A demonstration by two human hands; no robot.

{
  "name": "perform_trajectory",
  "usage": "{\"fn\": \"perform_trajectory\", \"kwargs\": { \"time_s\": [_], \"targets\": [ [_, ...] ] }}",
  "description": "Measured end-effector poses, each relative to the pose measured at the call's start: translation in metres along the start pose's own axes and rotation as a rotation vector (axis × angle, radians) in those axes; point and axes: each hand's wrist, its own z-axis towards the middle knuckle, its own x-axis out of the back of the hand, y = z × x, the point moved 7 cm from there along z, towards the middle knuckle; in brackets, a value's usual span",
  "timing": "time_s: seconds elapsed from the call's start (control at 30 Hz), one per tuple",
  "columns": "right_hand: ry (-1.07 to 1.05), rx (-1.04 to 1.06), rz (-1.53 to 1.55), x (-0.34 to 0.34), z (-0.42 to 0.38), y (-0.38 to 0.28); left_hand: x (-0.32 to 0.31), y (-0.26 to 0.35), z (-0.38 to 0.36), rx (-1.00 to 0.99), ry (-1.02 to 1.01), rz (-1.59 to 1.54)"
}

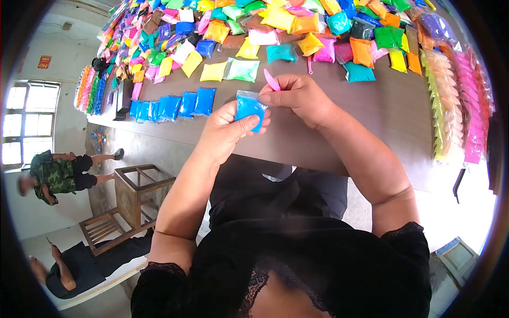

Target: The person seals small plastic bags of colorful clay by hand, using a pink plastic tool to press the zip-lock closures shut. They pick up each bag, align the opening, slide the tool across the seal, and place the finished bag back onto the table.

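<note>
A small clear bag with blue stuff inside (pixel 249 112) is pinched between the thumb and fingers of my left hand (pixel 228 127), above the table's near edge. My right hand (pixel 299 99) is closed on a pink pointed tool (pixel 271 79), which sticks up past the fingers. The fingertips of my right hand are at the upper right corner of the blue bag. To the left of my hands, several blue packets (pixel 169 107) lie in a row on the brown table (pixel 233 144). A yellow packet (pixel 212 71) and a light green packet (pixel 242 69) lie beyond the bag.
A large heap of coloured packets (pixel 278 18) covers the table's far part. Bagged stacks of coloured pieces (pixel 446 100) lie at the right. A wooden chair (pixel 127 204), a person in camouflage (pixel 58 172) and another person in dark clothes (pixel 74 270) are at the left.
</note>
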Motion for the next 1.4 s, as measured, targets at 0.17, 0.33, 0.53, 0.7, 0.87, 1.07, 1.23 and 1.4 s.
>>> {"fn": "perform_trajectory", "kwargs": {
  "time_s": [0.17, 0.33, 0.53, 0.7, 0.87, 1.07, 1.23, 1.4],
  "targets": [
    [0.009, 0.023, -0.012, -0.001, 0.0, -0.001, -0.001, 0.002, 0.001, -0.023, 0.005, -0.084],
    [-0.007, -0.016, -0.053, 0.001, 0.002, 0.002, 0.004, 0.004, 0.001, -0.019, 0.015, -0.037],
    [0.232, 0.136, -0.242, 0.02, 0.009, 0.0, 0.026, 0.012, 0.001, 0.007, 0.192, 0.91],
    [0.224, 0.154, -0.238, 0.02, 0.01, 0.0, 0.008, 0.054, -0.013, -0.635, 0.468, 1.475],
    [0.196, 0.247, -0.376, 0.016, 0.009, -0.008, -0.001, 0.022, -0.016, -0.657, 0.24, 1.401],
    [0.214, 0.548, -0.918, 0.009, -0.003, -0.015, 0.0, 0.018, -0.019, -0.661, 0.214, 1.362],
    [0.195, 0.485, -1.309, -0.003, -0.006, -0.008, -0.004, 0.016, -0.021, -0.692, 0.216, 1.368],
    [0.214, 0.552, -1.258, -0.007, -0.009, -0.008, -0.012, 0.02, -0.027, -0.729, 0.106, 1.428]
  ]
}}
